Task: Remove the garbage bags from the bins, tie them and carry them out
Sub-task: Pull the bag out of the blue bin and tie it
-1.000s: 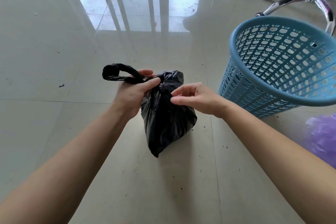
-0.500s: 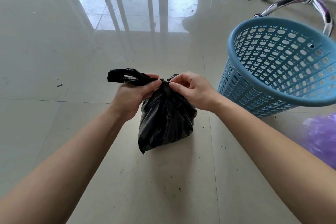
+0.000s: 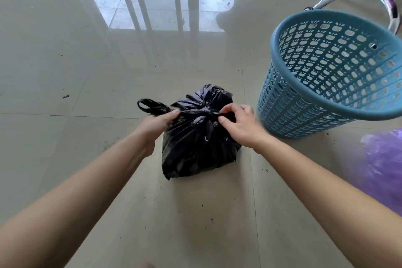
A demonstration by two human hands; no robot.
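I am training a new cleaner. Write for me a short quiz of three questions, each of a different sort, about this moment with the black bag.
1. True or false: the black garbage bag is inside the blue bin.
2. Which hand holds the handle loop that sticks out sideways? A) left hand B) right hand
3. Fill in: the purple bag lies at the ____ edge of the view.

Key
1. False: it stands on the floor, beside the bin.
2. A
3. right
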